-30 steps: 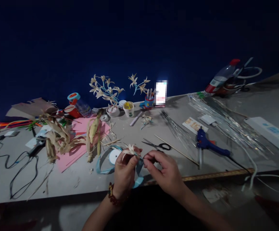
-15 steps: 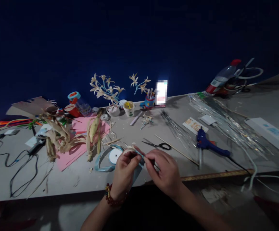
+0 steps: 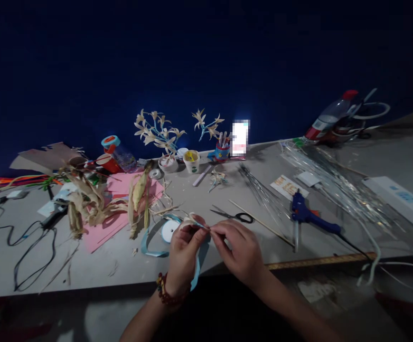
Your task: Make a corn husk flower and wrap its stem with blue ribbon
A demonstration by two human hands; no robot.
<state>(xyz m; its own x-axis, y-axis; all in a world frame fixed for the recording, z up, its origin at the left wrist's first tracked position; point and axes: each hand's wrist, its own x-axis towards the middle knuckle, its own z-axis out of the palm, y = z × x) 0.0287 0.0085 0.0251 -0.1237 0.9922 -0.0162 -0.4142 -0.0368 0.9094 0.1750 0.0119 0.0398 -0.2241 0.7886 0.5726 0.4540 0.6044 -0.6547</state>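
Note:
My left hand [image 3: 185, 251] is closed around a pale husk flower [image 3: 189, 221], near the table's front edge. My right hand [image 3: 240, 244] pinches the thin blue-wrapped stem [image 3: 203, 227] beside the left fingertips. Light blue ribbon [image 3: 198, 266] hangs below my hands, and more of it loops on the table around a white spool [image 3: 168, 231] to the left. Just beyond my hands lie black-handled scissors [image 3: 233, 216] and a thin wooden stick [image 3: 261, 223].
Corn husks [image 3: 89, 199] and pink paper [image 3: 99, 235] lie left. Husk flower branches [image 3: 160, 133], cups and a lit phone [image 3: 240, 137] stand at the back. Right are wires [image 3: 263, 190], a blue glue gun [image 3: 311, 216], a power strip [image 3: 402, 197] and a tilted bottle [image 3: 329, 118].
My right hand has shifted slightly left, its fingertips closer to the left hand. The ribbon end now hangs lower and more visibly beneath my hands.

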